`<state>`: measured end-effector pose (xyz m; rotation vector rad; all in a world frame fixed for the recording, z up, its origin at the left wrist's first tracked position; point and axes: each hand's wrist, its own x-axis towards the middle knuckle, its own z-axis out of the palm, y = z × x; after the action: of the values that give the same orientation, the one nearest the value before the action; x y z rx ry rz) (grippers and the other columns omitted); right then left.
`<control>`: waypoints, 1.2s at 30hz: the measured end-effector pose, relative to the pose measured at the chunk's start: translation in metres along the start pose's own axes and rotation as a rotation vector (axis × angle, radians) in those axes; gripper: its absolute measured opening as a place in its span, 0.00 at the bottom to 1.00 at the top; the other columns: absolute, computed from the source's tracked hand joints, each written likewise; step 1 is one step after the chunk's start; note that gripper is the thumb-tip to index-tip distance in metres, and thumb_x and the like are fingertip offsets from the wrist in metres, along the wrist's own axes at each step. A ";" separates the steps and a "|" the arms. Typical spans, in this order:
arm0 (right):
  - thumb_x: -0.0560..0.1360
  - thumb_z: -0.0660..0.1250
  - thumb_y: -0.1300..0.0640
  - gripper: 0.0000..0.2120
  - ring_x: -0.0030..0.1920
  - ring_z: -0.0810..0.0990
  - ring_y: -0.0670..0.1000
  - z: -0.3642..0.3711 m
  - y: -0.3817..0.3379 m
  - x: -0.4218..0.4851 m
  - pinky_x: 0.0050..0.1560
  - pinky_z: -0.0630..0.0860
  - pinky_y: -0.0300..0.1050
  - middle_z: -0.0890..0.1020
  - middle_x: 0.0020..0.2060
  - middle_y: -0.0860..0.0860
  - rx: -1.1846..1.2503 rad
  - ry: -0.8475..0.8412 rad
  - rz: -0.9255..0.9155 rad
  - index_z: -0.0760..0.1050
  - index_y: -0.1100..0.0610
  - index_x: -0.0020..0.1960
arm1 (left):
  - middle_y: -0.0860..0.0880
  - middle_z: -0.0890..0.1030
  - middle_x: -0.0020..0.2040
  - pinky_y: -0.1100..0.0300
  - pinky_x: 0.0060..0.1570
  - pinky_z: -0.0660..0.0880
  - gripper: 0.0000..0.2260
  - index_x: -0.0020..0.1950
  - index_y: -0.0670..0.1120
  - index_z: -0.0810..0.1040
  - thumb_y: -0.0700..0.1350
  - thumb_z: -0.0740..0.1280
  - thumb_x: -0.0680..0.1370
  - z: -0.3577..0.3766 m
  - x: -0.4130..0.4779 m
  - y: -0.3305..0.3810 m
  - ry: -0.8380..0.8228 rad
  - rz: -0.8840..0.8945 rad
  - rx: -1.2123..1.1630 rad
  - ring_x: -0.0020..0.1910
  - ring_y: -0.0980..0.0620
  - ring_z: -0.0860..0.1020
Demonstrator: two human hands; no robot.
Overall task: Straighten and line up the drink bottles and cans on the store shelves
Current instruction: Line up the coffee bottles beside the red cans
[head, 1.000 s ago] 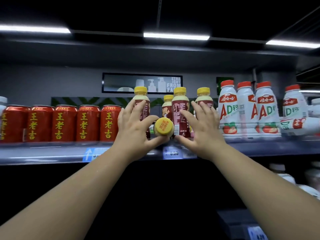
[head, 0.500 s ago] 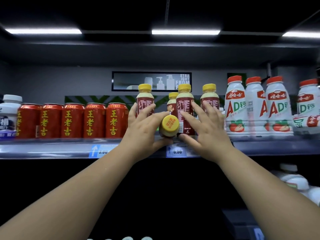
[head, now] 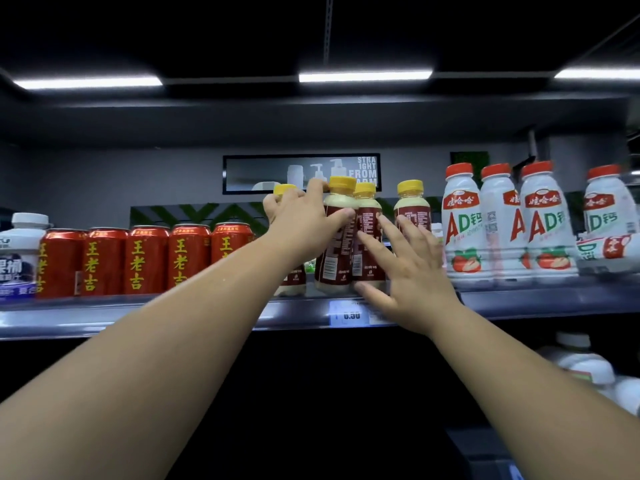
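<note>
Several brown-labelled bottles with yellow caps stand mid-shelf. My left hand (head: pixel 300 226) wraps the front one (head: pixel 337 242), which stands upright at the shelf edge, thumb across its label and fingers behind it. Another such bottle (head: pixel 366 233) stands close to its right, one (head: pixel 286 192) peeks out behind my left hand, and one (head: pixel 412 210) stands farther right. My right hand (head: pixel 408 271) is spread open, fingertips against the lower labels of the middle bottles. Red cans (head: pixel 145 259) line the left part of the shelf.
White AD bottles with red caps (head: pixel 462 223) stand to the right, one (head: pixel 604 247) lying on its side. A white tub (head: pixel 20 251) sits far left. The shelf rail (head: pixel 173 311) carries a price tag (head: pixel 349 313). More white bottles (head: pixel 585 362) sit on the lower shelf.
The bottle that lay with its cap facing me now stands upright in my left hand. My right hand has shifted to the bottles' lower labels.
</note>
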<state>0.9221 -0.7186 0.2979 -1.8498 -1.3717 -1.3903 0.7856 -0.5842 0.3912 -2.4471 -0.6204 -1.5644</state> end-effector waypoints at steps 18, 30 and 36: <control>0.73 0.55 0.32 0.37 0.78 0.49 0.57 0.000 0.003 -0.001 0.75 0.37 0.54 0.58 0.79 0.55 0.020 -0.009 -0.014 0.55 0.44 0.79 | 0.53 0.69 0.73 0.43 0.71 0.52 0.34 0.75 0.55 0.63 0.70 0.60 0.73 -0.006 -0.012 -0.018 0.107 0.111 0.073 0.76 0.48 0.58; 0.72 0.59 0.34 0.39 0.75 0.61 0.55 -0.015 -0.025 0.045 0.75 0.44 0.58 0.68 0.73 0.52 0.038 0.141 -0.049 0.58 0.49 0.78 | 0.52 0.70 0.72 0.45 0.65 0.65 0.27 0.74 0.57 0.64 0.60 0.65 0.77 -0.045 0.019 -0.063 -0.096 0.152 0.032 0.68 0.48 0.70; 0.71 0.57 0.27 0.41 0.74 0.63 0.52 -0.018 -0.044 0.096 0.75 0.40 0.61 0.66 0.74 0.49 -0.112 0.045 -0.074 0.49 0.41 0.78 | 0.51 0.73 0.66 0.44 0.60 0.72 0.35 0.72 0.58 0.65 0.67 0.70 0.69 -0.043 0.030 -0.060 -0.205 0.247 0.112 0.62 0.48 0.74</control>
<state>0.8747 -0.6732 0.3827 -1.8417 -1.3786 -1.5657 0.7350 -0.5381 0.4323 -2.5051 -0.4037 -1.1670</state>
